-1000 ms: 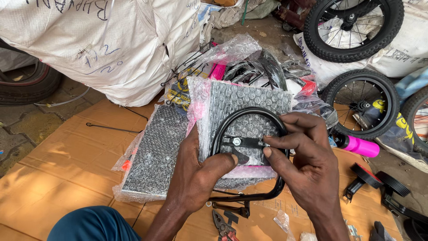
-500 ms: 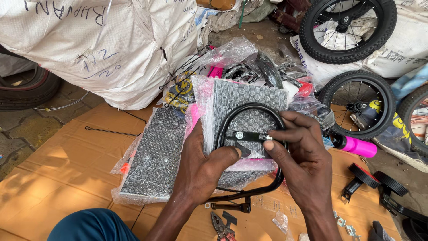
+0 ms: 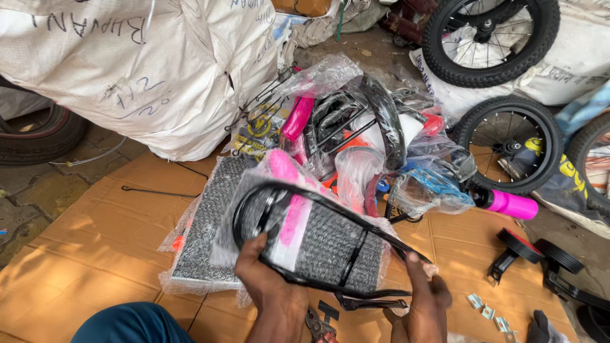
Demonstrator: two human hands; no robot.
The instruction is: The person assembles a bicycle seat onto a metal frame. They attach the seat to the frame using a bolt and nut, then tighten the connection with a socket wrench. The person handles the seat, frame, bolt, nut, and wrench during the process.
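My left hand (image 3: 270, 286) pinches the black guard (image 3: 318, 238) at its rounded end; my right hand (image 3: 422, 305) pinches its narrow end, over bubble wrap (image 3: 330, 244) on cardboard (image 3: 76, 254).

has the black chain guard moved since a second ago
Yes. The black chain guard has been laid flat and lengthwise over the bubble-wrapped pack on the cardboard; earlier it was held upright. Both hands have dropped lower.

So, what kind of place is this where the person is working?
Probably an informal children's bicycle assembly or repair spot, on the ground. Small black spoked wheels lie around, flattened brown cardboard serves as a work surface, and both hands, left and right, hold a black curved metal chain guard.
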